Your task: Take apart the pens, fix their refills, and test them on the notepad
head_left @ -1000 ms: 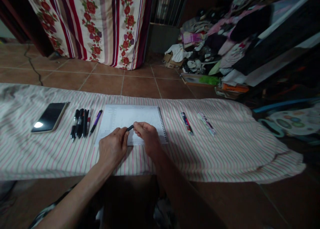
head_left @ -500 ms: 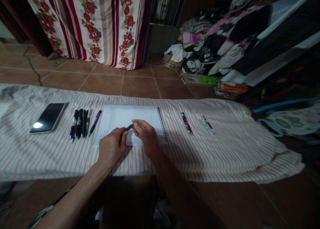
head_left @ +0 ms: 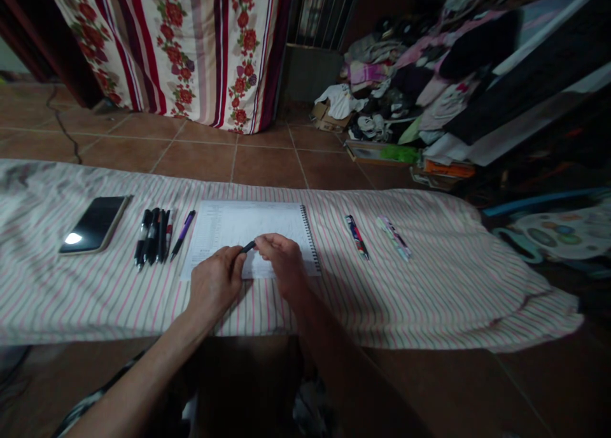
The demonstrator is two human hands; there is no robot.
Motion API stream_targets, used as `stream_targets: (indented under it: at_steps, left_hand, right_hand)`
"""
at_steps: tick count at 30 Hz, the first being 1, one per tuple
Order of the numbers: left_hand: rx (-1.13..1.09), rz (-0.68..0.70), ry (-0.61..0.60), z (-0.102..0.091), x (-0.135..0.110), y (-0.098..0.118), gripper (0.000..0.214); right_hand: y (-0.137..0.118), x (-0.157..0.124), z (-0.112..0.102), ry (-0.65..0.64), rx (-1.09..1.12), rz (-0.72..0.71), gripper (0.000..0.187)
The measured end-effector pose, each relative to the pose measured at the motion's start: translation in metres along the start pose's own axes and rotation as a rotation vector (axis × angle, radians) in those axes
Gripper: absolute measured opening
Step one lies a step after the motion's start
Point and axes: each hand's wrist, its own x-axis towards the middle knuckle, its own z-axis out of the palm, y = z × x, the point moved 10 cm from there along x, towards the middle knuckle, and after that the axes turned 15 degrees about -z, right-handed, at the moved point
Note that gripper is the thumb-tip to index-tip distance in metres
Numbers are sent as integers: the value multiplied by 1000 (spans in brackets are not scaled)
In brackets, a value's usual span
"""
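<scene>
A dark pen (head_left: pixel 247 247) is held between my two hands above the spiral notebook (head_left: pixel 238 215), slanting up to the right. My left hand (head_left: pixel 216 277) is closed around its lower end, thumb along the side. At the upper end, the fingers of my right hand (head_left: pixel 282 260) are pinched; the very tip is hidden there. Left of the notebook lies a purple and black pen (head_left: pixel 183 235), beside a row of several dark pens (head_left: pixel 151 237). To the right lie a dark patterned pen (head_left: pixel 357 237) and a pale pastel pen (head_left: pixel 394 237), apart from each other.
A phone (head_left: pixel 94 225) lies face up on the left of the striped cloth (head_left: pixel 443 285) covering the low table. Beyond are a tiled floor (head_left: pixel 200 151), a floral curtain (head_left: pixel 205 49) and a heap of clothes (head_left: pixel 405 75). A patterned plastic seat (head_left: pixel 563 234) stands at right.
My right hand has shifted slightly right and down, its fingers still at the upper end of the pen. My left hand has barely moved.
</scene>
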Motion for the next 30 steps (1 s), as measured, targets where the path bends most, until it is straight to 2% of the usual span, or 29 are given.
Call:
stream_targets:
  at_steps: [5, 11, 16, 24, 28, 30]
  left_hand:
    - [-187, -95, -125, 5, 5, -8, 32]
    - [-17, -32, 9, -1, 0, -2, 33]
    - [20, 16, 25, 1, -4, 5, 34]
    - [-174, -66, -94, 6, 2, -4, 29]
    - [-374, -91, -209, 18, 6, -9, 31]
    - [-422, -100, -221, 19, 7, -10, 31]
  right_hand:
    - [7, 2, 7, -38, 73, 7, 20]
    - [20, 3, 3, -10, 7, 52, 31]
    - [19, 4, -2, -27, -73, 39, 30]
    - [3, 2, 0, -32, 40, -38, 15]
    - [-1, 3, 5, -55, 95, -81, 14]
    - [2, 3, 7, -55, 113, -58, 17]
